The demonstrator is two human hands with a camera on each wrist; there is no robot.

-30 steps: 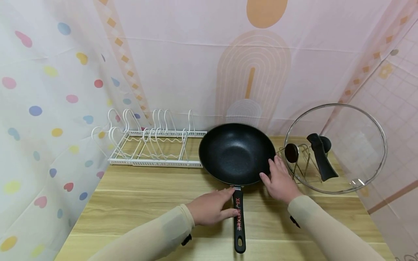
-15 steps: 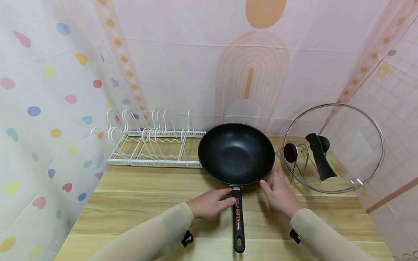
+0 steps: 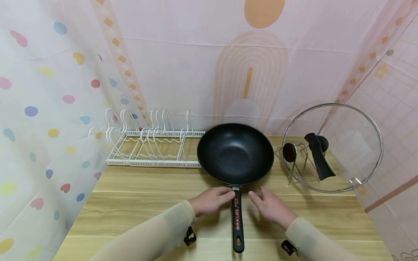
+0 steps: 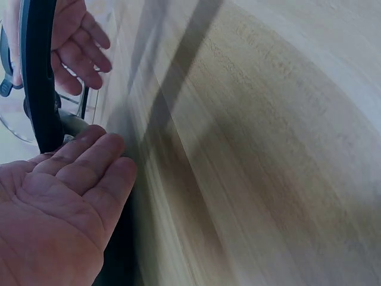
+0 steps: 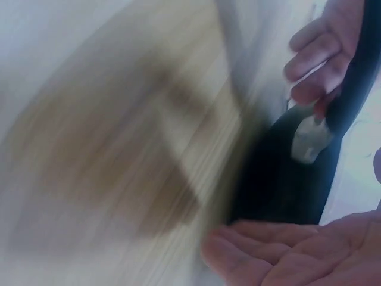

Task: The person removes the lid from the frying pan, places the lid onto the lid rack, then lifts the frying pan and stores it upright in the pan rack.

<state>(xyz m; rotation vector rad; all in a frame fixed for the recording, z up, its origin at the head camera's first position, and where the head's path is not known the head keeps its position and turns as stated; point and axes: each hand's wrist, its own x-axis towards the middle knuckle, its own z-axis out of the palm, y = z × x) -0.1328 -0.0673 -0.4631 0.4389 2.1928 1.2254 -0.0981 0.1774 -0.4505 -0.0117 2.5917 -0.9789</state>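
Observation:
A black frying pan with a deep, rounded bowl rests on the wooden table, its handle towards me. My left hand is at the handle's upper end, thumb tip touching its left side. In the left wrist view, the fingers of that hand stretch out fairly straight near the handle's base. My right hand hovers to the right of the handle, apart from it, with thumb and fingers spread and nothing held. The right wrist view shows the pan's dark underside beyond its fingers.
To the left of the pan stands a white wire rack with upright loops. On the right, a glass lid with a black handle leans upright in a metal wire stand. Patterned curtains hang behind and at the sides.
My right hand has left the pan's right rim and come down and left towards the handle. The left thumb has drawn back from across the handle to its left edge. The pan stays put.

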